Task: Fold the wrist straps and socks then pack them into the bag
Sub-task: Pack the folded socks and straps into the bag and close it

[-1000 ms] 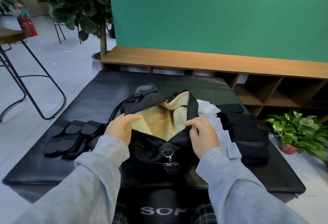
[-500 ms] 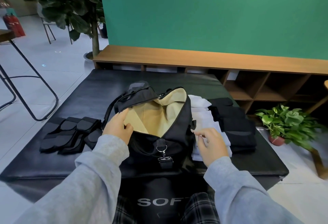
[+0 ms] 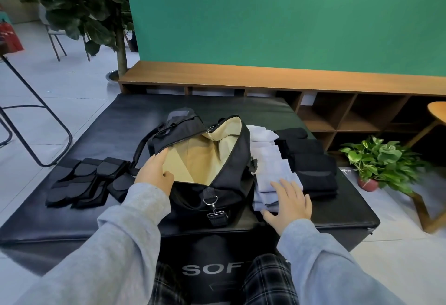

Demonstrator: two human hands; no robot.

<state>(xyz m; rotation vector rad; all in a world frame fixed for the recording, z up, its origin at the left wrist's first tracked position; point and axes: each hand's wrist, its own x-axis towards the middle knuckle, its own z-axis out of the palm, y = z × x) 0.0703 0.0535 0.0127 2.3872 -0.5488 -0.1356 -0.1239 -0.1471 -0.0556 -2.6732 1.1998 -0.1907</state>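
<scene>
A black bag (image 3: pixel 224 184) with a tan lining lies unzipped in the middle of the black mat (image 3: pixel 265 109). My left hand (image 3: pixel 155 172) holds the bag's near left rim, thumb inside the opening. Folded white socks (image 3: pixel 272 167) lie in a row right of the bag, and folded black socks (image 3: pixel 311 162) lie beside them further right. My right hand (image 3: pixel 289 204) rests flat on the nearest white sock, fingers spread, thumb at the sock's near edge. Black wrist straps (image 3: pixel 82 181) lie in a pile left of the bag.
A low wooden shelf bench (image 3: pixel 277 80) runs behind the mat under a green wall. A potted plant (image 3: pixel 379 162) and a wooden stool leg (image 3: pixel 424 208) stand on the floor at the right. A metal stool frame (image 3: pixel 36 121) stands at the left.
My right hand has left the bag's right rim and moved right and nearer, onto the white socks. The left hand stays at the bag's left rim. The view has shifted right.
</scene>
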